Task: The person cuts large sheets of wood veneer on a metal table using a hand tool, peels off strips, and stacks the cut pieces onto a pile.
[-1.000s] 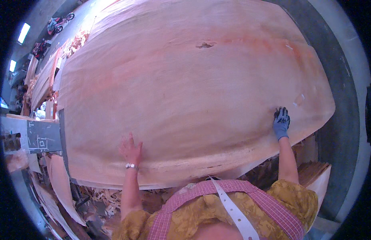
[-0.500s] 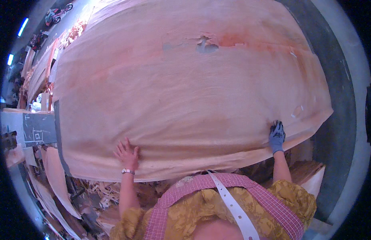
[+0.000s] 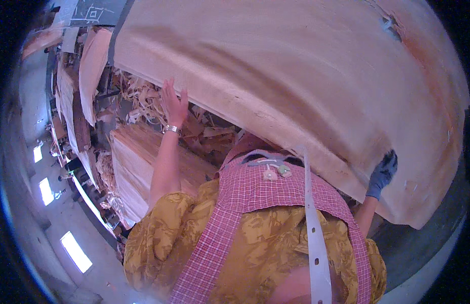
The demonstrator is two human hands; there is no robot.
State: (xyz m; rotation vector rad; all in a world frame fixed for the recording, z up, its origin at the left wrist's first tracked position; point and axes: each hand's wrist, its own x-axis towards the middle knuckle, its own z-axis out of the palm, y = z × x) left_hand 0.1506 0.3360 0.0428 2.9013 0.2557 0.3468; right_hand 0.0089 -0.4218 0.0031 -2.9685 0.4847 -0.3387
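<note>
A large, thin, pinkish-tan wood veneer sheet (image 3: 275,66) spreads in front of me, with a raised fold along its near side. My left hand (image 3: 175,105), bare and with a metal-banded watch at the wrist, is at the sheet's near left edge. Its fingers are stretched out and slightly apart; whether they touch the edge I cannot tell. On the sheet's near right part rests my right hand (image 3: 383,173) in a grey-blue glove with dark fingers. Those fingers appear laid on the surface, and creases run out from them. A torn hole (image 3: 392,28) shows in the sheet at the upper right.
Below the near edge lie curled veneer scraps (image 3: 144,101) and a stack of wood sheets (image 3: 138,162). A dark grey board with white markings (image 3: 93,14) stands at the upper left. Long veneer pieces (image 3: 93,73) hang at the left, with bright windows (image 3: 76,252) beyond.
My view has turned toward the left and nearer to my body. My left hand has shifted from the sheet's surface back to its near edge. The right hand stays on the sheet.
</note>
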